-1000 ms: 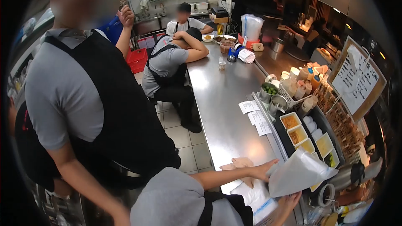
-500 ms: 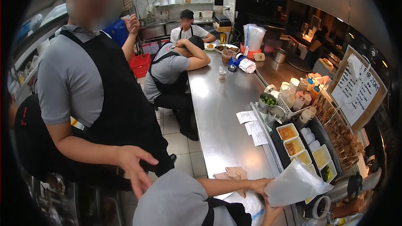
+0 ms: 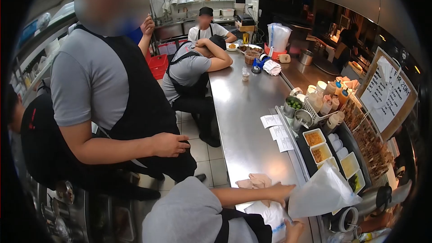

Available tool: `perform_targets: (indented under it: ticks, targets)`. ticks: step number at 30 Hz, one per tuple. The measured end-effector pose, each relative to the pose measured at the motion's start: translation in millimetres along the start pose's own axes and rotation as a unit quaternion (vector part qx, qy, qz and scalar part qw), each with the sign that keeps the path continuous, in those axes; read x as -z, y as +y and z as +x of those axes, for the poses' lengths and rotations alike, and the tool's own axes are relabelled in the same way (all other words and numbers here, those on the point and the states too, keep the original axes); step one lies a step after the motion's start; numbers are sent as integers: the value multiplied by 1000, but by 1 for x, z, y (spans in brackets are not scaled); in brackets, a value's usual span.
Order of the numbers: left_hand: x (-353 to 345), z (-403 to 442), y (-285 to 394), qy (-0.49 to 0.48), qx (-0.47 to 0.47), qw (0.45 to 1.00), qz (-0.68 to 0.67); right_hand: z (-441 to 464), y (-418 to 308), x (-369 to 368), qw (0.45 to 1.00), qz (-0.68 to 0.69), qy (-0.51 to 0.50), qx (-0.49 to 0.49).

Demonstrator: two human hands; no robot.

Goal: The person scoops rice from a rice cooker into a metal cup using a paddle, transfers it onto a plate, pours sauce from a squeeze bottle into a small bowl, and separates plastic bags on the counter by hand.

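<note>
My left hand reaches over the steel counter, fingers stretched out beside the left edge of a clear plastic bag. Nearer the bottom edge, my right hand is closed at a small greyish piece by the bag's lower left corner; what it grips is hard to make out. The bag covers part of the sauce and topping trays. Under my left forearm lie a beige crumpled cloth and a white plastic packet with blue marks.
A person in a black apron stands at the left. Another rests their head on the counter; a third sits behind. Order slips, metal pots, squeeze bottles, food trays and a clipboard line the right side.
Both hands were on the bag half a second earlier; my left hand's fingers have since straightened, and my right hand has lowered slightly. The standing person's lower hand has moved up toward their waist.
</note>
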State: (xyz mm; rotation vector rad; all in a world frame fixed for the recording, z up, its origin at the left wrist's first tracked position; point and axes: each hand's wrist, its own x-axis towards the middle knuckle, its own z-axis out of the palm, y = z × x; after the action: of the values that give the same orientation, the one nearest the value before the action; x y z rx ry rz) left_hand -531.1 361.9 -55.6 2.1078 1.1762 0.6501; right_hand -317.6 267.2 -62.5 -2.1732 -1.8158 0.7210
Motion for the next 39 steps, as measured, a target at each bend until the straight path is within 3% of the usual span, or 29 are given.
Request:
perform_targets:
  ticks: [1, 3, 5, 7, 9, 17, 19, 20, 21, 22, 24, 27, 28, 30, 31, 32, 34, 35, 37, 39]
  targets:
    - [9, -9, 0, 22, 35, 996, 77, -4, -5, 0, 1000, 0, -1, 0]
    - [43, -32, 2, 55, 109, 966, 226, -15, -30, -3, 958, 198, -207, 24]
    - [43, -45, -18, 64, 151, 941, 296, -20, -72, -13, 958, 161, -58, 231]
    - [30, -50, -54, 122, 134, 963, 200, 0, -103, -44, 927, 117, 98, 342]
    - [27, -51, -63, 138, 105, 967, 189, 18, -128, -66, 940, 16, 157, 301]
    - [35, -53, -46, 133, 58, 971, 188, 39, -134, -86, 940, 11, 174, 292]
    - [39, -50, -32, 29, 136, 952, 272, 29, -131, -76, 940, 26, 175, 292]
    - [38, -51, -23, 35, 134, 952, 274, 19, -125, -71, 935, 126, 179, 281]
    - [29, -56, -15, 129, 59, 937, 319, 9, -116, -65, 920, 225, 179, 267]
    - [16, -62, -11, 220, -16, 907, 358, -5, -100, -54, 931, 215, 164, 244]
    - [-26, -64, -21, 38, -10, 976, 215, -21, -65, -43, 943, 202, 144, 223]
    - [-50, -88, 2, -89, -119, 959, 239, -24, -38, -34, 940, 163, 192, 230]
    - [-62, -94, -3, -91, -119, 961, 235, -21, -39, -34, 936, 163, 198, 239]
    - [-68, -97, -7, 20, -178, 953, 245, -17, -40, -34, 931, 161, 208, 252]
    - [-67, -94, -8, -50, -151, 956, 247, -14, -37, -38, 937, 146, 193, 251]
    - [-49, -88, 8, -45, -149, 956, 247, -14, -32, -41, 944, 130, 176, 249]
    - [-19, -74, 33, -195, -5, 968, 156, -19, -17, -41, 945, 91, 190, 249]
    - [-23, -68, 29, -192, -4, 969, 157, -21, -10, -43, 947, 53, 204, 244]
    - [-43, -58, 13, -67, -59, 984, 151, -26, 4, -54, 940, -12, 232, 251]
    - [-62, -62, -3, -64, -84, 973, 207, -34, 5, -57, 930, -77, 258, 249]
